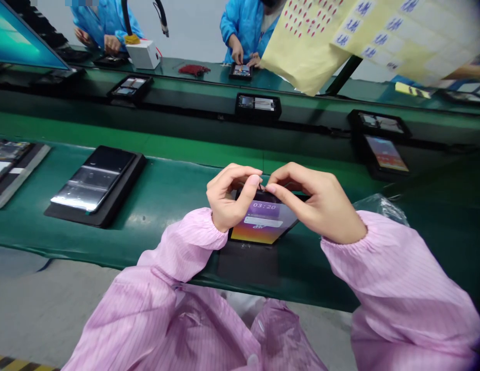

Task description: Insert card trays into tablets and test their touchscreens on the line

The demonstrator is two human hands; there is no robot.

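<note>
A smartphone (263, 221) lies on a black mat (247, 263) on the green conveyor belt (162, 206), its lit screen showing 03:20 on a purple and orange background. My left hand (228, 196) and my right hand (305, 203) curl over its top edge. Their fingertips meet there, pinching at the phone. Anything thin between them is too small to make out. The hands hide the phone's upper part. Pink striped sleeves cover both my forearms.
Another phone (93, 178) lies on a black tray at the left. Several phones in black trays sit along the belts ahead. Two co-workers in blue smocks (243, 31) handle items beyond. A yellow sheet (363, 36) hangs at the upper right. A plastic bag (381, 206) lies to the right.
</note>
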